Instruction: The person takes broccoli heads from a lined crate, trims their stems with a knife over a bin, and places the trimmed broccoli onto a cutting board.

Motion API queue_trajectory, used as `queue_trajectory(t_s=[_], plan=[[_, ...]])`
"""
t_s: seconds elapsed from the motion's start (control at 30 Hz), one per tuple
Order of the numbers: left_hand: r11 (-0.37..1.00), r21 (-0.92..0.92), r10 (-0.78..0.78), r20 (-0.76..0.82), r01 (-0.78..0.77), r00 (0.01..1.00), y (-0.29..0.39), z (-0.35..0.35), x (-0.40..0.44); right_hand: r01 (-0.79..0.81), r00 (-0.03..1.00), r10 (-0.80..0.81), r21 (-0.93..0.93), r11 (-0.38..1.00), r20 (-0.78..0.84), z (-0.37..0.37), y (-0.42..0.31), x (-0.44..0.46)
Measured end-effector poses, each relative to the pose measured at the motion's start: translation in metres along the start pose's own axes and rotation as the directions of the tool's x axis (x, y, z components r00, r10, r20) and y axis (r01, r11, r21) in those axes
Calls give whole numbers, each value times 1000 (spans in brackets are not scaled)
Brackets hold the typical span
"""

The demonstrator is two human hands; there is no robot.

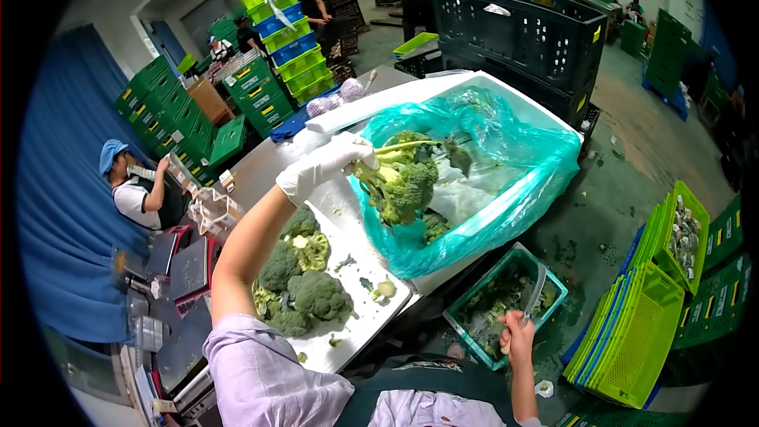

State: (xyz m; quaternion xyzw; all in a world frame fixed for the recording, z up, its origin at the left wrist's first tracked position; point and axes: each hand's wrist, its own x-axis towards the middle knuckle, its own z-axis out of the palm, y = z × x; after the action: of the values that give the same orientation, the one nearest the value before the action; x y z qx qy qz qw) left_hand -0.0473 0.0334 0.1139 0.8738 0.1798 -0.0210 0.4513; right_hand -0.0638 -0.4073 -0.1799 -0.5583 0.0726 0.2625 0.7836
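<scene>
My left hand point(336, 164), in a white glove, grips a head of broccoli point(407, 190) by its stalk side, above the near edge of a foam box point(478, 83) lined with a turquoise plastic bag point(506, 225). More broccoli shows down inside the bag. Bare and closed, my right hand point(518, 338) holds a knife point(539, 289) by its handle, blade pointing up, over a teal bin point(455, 318) of green trimmings. Several broccoli heads point(316, 296) lie on the white board point(371, 324) below my left forearm, with a cut stalk piece point(385, 289) near its edge.
A large black crate point(514, 32) stands behind the foam box. Lime baskets point(632, 332) are stacked at right. Stacked blue and lime crates point(292, 47) rise at the back. A person in a blue cap point(146, 190) is at left, near scales point(190, 269).
</scene>
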Motion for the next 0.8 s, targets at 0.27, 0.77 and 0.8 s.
queue_trajectory(t_s=[0.27,0.77,0.8], plan=[[991,114,51,208,-76,977,33,57,-88,367,862,-376,93,926,341,108,-103,-72],[820,389,278,372,-420,886,43,187,-132,264,960,-274,150,953,50,71,-18,-115],[819,386,279,380,-425,882,42,189,-130,264,961,-273,151,953,42,69,-15,-116]])
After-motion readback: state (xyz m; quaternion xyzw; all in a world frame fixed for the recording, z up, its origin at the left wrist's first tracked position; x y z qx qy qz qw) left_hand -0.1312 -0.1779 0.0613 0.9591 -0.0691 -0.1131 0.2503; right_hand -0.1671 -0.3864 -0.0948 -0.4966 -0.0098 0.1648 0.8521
